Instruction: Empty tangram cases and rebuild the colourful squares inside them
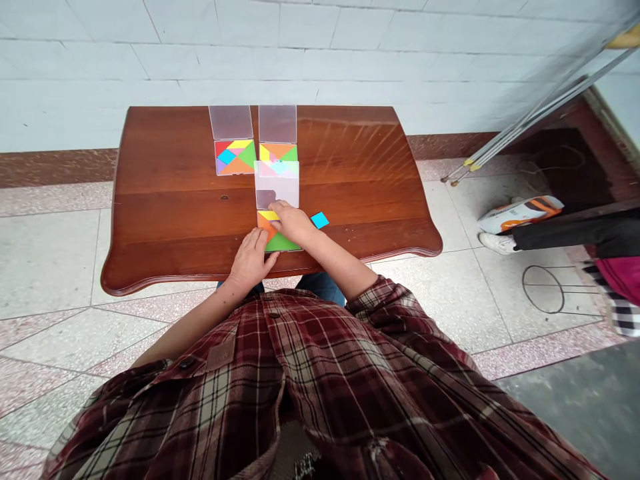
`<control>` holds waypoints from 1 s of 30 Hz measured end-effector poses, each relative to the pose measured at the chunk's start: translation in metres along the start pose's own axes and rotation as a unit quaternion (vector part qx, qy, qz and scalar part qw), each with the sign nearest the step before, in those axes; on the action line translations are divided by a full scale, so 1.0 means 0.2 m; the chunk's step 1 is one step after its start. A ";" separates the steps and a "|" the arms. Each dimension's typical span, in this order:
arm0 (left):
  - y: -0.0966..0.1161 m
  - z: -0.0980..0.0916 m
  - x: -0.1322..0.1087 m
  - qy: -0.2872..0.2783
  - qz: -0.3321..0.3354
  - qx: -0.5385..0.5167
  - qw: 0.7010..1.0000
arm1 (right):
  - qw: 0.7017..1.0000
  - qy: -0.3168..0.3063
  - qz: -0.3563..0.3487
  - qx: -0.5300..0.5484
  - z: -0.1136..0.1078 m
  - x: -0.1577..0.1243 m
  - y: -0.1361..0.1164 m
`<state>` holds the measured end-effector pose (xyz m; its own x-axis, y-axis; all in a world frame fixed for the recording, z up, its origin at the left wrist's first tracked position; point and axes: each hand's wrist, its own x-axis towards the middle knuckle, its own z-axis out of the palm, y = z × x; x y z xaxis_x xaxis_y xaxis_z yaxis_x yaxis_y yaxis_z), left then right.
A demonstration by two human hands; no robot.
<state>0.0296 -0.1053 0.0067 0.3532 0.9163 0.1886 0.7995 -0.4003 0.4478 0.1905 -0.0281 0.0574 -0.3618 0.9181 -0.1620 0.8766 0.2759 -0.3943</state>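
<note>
As the left hand [251, 261] and right hand [293, 223] meet over the nearest tangram [283, 241], a loose cyan square tile [320, 220] lies just beside them at centre frame.

Left hand open and flat, fingers slightly apart, tips at the orange piece. Right hand angled in from the right, fingers together on the pieces near the yellow one; whether they grip anything cannot be told. Both hands partly hide the tangram. Above it, a clear plastic sleeve [277, 190] lies on the wooden table [350, 167].

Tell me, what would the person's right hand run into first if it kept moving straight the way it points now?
Most likely the clear rectangular plastic sheet just ahead of the right hand, though depth is hard to judge, so they may already be touching.
</note>
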 end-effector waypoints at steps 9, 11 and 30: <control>0.00 0.01 -0.04 -0.003 0.006 -0.003 1.000 | 0.999 -0.018 0.013 -0.029 -0.03 -0.02 -0.03; 0.00 0.01 -0.05 -0.005 0.008 -0.006 1.000 | 0.999 -0.016 0.006 -0.031 -0.02 -0.05 -0.04; 0.01 0.00 -0.04 -0.002 0.020 -0.003 1.000 | 0.999 -0.016 0.028 -0.006 0.01 -0.09 -0.02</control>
<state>0.0280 -0.1143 0.0069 0.3865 0.8997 0.2029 0.7817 -0.4363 0.4457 0.1927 -0.0461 0.0604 -0.3212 0.9228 -0.2129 0.8998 0.2272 -0.3725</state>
